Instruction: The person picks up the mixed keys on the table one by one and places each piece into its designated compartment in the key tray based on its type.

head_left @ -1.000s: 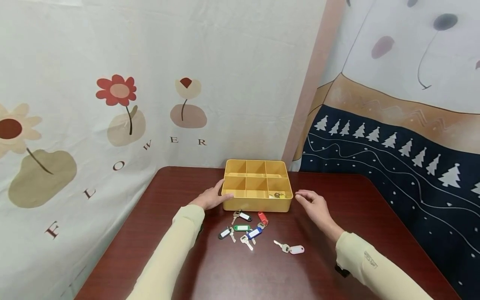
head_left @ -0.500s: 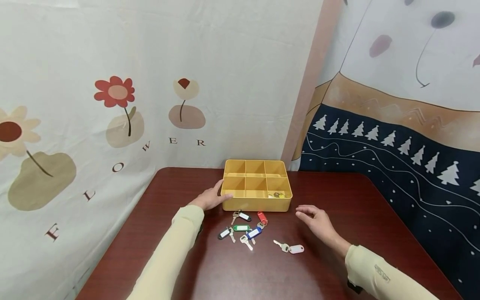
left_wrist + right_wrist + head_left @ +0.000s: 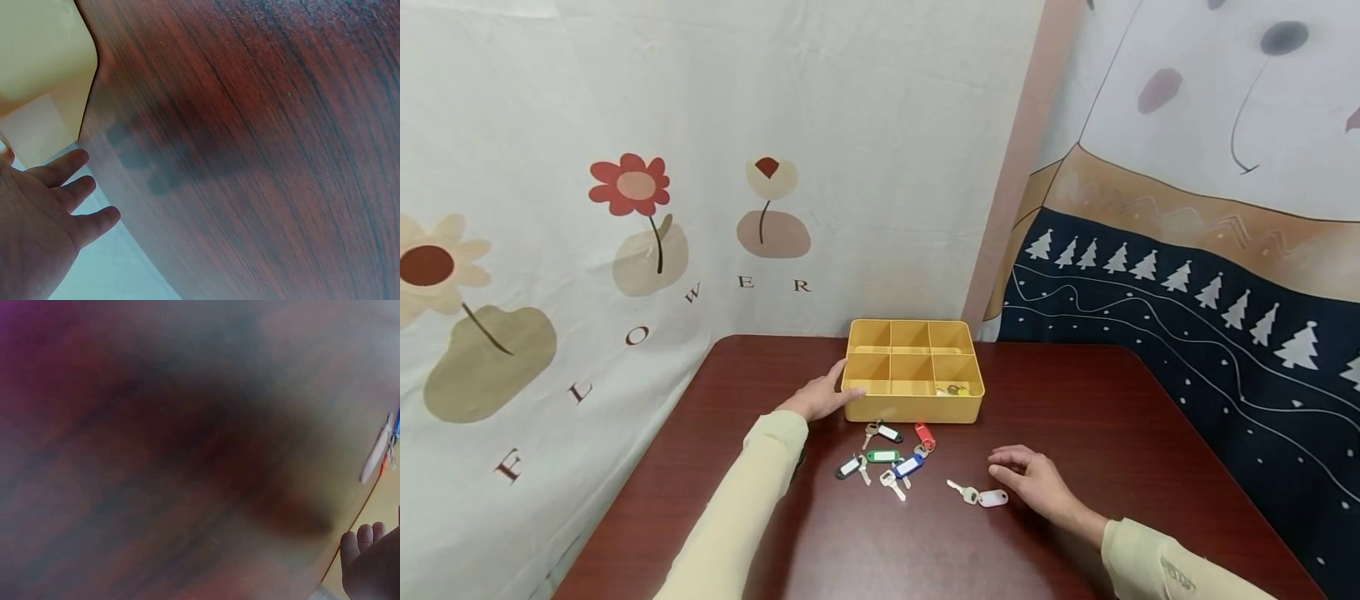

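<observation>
Nearest, on a dark red counter [image 3: 865,554], a key with a white tag [image 3: 992,498] lies apart from the rest; just beside it, the right hand [image 3: 1033,481] has loosely bent fingers and holds nothing; whether it touches the counter cannot be told. To the left lies a loose group: a silver key [image 3: 892,485], a blue tag [image 3: 908,467], a dark tag [image 3: 848,467] with its key, a green tag [image 3: 883,457], a red tag [image 3: 925,434] and a black tag [image 3: 890,432]. This group occupies the approach to the front of a yellow six-compartment box [image 3: 914,408]. The left hand [image 3: 817,398] rests at the box's front left corner, fingers extended and thumb spread over the front rim. The front right compartment contains small yellow and metallic items [image 3: 957,390], partly hidden by the front wall. Behind stand a flower-printed curtain [image 3: 887,167] and, at right, a tree-patterned cloth [image 3: 1150,325].
</observation>
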The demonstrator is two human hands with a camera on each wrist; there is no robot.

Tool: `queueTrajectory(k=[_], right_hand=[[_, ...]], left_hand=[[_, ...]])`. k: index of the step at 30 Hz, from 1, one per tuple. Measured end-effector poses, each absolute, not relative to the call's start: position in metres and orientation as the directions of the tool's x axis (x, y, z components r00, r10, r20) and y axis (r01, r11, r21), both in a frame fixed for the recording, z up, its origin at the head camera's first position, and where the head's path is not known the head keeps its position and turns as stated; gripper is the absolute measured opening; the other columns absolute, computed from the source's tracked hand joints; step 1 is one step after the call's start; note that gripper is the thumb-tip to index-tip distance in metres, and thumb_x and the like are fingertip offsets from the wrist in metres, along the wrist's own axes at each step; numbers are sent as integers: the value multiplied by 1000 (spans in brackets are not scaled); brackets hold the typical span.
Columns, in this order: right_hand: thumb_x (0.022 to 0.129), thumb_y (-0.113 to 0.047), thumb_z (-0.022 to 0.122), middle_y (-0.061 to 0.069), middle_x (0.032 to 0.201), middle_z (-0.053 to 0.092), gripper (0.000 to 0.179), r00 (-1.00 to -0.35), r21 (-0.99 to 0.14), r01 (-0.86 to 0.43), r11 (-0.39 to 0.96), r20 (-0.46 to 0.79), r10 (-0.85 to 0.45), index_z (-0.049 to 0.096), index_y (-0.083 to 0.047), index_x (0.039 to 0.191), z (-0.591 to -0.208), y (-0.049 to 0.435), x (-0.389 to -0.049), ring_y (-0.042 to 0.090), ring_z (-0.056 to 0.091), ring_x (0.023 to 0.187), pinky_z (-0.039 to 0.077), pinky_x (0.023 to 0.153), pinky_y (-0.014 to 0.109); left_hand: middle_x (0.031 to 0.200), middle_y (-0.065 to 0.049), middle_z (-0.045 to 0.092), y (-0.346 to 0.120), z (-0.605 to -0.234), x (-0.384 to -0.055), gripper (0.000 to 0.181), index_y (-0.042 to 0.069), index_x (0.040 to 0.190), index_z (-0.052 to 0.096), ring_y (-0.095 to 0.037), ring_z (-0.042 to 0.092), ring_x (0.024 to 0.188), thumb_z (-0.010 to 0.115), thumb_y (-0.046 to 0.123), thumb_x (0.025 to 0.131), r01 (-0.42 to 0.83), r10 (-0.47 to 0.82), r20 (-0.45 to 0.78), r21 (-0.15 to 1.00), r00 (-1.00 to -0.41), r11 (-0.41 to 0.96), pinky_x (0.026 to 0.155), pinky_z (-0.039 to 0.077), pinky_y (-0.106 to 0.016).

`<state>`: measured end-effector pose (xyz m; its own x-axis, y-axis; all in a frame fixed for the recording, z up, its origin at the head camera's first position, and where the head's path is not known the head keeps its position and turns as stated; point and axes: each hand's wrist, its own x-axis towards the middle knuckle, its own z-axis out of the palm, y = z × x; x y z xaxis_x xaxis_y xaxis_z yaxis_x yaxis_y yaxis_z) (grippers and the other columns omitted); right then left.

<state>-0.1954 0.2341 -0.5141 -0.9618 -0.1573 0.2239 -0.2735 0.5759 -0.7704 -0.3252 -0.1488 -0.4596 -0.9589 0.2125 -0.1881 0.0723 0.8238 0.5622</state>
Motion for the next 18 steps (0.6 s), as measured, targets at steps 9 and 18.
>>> queueTrajectory(k=[9, 18], right_hand=[[84, -18, 80, 0, 107, 71, 8, -948, -720, -319, 616, 241, -209, 78, -15, 91, -520, 228, -183, 22, 65, 104, 48, 93, 38], [80, -23, 83, -4, 108, 69, 9, -942, -680, -334, 653, 230, -243, 77, -21, 88, -520, 226, -179, 25, 64, 105, 47, 90, 38]], left_hand=[[151, -27, 38, -150, -460, -325, 88, 18, 160, 13, -43, 37, 138, 55, 59, 95, 91, 221, -167, 564, -961, 821, 109, 31, -57], [152, -26, 38, -148, -460, -324, 88, 19, 161, 12, -43, 37, 138, 55, 59, 95, 85, 220, -172, 568, -960, 819, 108, 31, -58]])
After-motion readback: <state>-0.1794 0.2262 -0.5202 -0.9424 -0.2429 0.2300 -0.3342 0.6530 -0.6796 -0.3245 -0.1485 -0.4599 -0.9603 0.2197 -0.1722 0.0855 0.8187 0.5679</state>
